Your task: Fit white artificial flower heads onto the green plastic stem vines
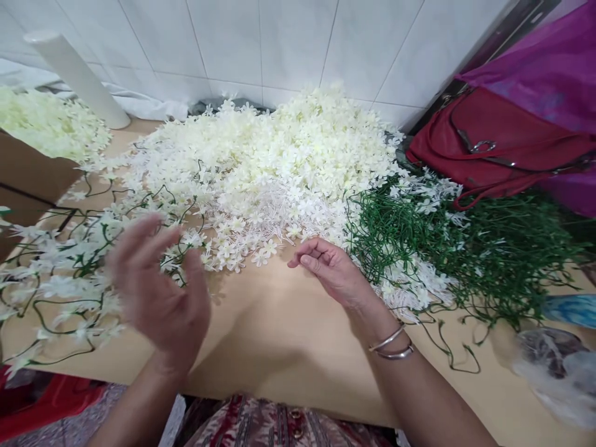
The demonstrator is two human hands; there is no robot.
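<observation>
A big heap of loose white artificial flowers (pixel 274 161) covers the back of the tan table (pixel 279 347). Green wire stems with white flowers on them (pixel 60 285) sprawl at the left. A pile of bare green stems (pixel 465 248) lies at the right. My left hand (pixel 156 292) hovers above the table beside the flowered stems, blurred by motion, fingers spread, nothing in it. My right hand (pixel 333 270) rests at the front edge of the white heap, fingers curled loosely inward, with two metal bangles on the wrist; whether it pinches anything I cannot make out.
A red handbag (pixel 493 143) and purple cloth (pixel 549 68) lie at the back right. A white tube (pixel 77 77) leans on the tiled wall at back left, beside a box of flowers (pixel 41 124). Clear plastic bags (pixel 554 366) sit at the right front.
</observation>
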